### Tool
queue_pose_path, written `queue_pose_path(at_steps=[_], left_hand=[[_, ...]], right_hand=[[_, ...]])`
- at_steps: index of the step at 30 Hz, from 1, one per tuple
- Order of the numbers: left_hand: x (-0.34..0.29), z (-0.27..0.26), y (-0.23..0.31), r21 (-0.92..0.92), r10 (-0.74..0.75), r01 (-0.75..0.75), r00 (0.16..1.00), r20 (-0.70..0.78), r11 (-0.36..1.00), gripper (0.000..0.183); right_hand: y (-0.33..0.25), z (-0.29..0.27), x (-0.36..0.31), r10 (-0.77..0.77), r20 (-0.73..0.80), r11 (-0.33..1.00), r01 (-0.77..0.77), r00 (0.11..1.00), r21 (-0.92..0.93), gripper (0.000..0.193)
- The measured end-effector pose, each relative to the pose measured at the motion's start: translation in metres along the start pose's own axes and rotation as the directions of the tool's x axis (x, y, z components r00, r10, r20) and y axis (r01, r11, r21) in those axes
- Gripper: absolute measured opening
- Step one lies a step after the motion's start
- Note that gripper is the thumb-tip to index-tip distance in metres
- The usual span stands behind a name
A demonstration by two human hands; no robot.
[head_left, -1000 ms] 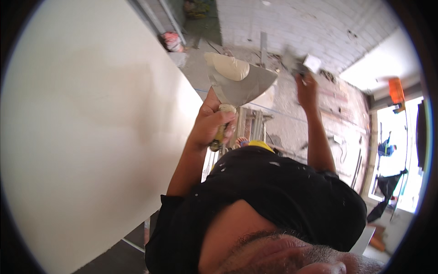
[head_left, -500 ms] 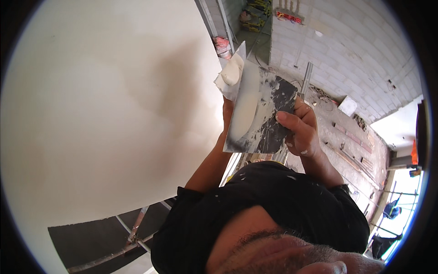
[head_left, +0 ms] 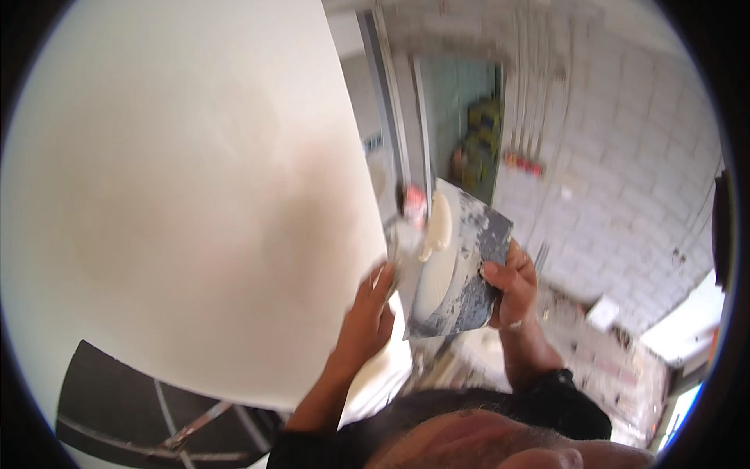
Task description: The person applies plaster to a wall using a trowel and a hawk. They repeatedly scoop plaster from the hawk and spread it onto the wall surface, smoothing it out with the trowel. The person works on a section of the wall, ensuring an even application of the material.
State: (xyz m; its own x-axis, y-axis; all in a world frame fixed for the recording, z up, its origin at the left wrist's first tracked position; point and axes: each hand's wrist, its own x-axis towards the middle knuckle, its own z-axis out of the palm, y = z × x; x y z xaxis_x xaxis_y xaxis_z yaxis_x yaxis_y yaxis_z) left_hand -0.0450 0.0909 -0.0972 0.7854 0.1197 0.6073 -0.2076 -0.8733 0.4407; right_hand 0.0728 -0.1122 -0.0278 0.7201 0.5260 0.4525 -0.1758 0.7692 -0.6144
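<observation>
Plate [head_left: 472, 298], paste-smeared, beside white wall [head_left: 195, 195]: probably light, stiff, slick under paste [head_left: 440, 223]; best held at the dark edge [head_left: 498, 228], where right hand [head_left: 516, 288] pinches it. Left hand [head_left: 366, 319]: gripping blurred scraper [head_left: 404, 244].

It's the left fisheye worn on the person's head, looking down and a bit ahead, pretty close over the left hand [head_left: 363, 320] and right hand [head_left: 513, 288]. Big pale panel [head_left: 195, 195] crowds the left side, block wall [head_left: 625, 156] sits way farther back.
</observation>
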Motion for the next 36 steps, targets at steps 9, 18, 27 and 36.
queue_pose_path(at_steps=[9,18,27,36], left_hand=[[-0.088,-0.118,0.041,-0.897,-0.555,0.406,0.793,0.252,0.173,0.071],[-0.127,-0.146,-0.021,-0.831,-0.207,0.388,0.921,0.33,0.4,0.073],[-0.12,-0.085,-0.069,-0.839,-0.016,0.46,0.879,0.476,0.289,0.072],[-0.08,-0.047,-0.057,-0.812,0.053,0.563,0.816,0.576,0.155,0.071]], right_hand=[[-0.013,0.087,0.102,-0.482,0.108,0.872,0.488,0.87,-0.039,0.04],[-0.014,0.205,0.176,-0.777,0.105,0.592,0.777,0.621,-0.217,0.031],[-0.01,0.301,0.224,-0.834,0.224,0.49,0.863,0.505,-0.122,0.03],[-0.055,0.335,0.298,-0.907,0.15,0.375,0.916,0.394,-0.139,0.025]])
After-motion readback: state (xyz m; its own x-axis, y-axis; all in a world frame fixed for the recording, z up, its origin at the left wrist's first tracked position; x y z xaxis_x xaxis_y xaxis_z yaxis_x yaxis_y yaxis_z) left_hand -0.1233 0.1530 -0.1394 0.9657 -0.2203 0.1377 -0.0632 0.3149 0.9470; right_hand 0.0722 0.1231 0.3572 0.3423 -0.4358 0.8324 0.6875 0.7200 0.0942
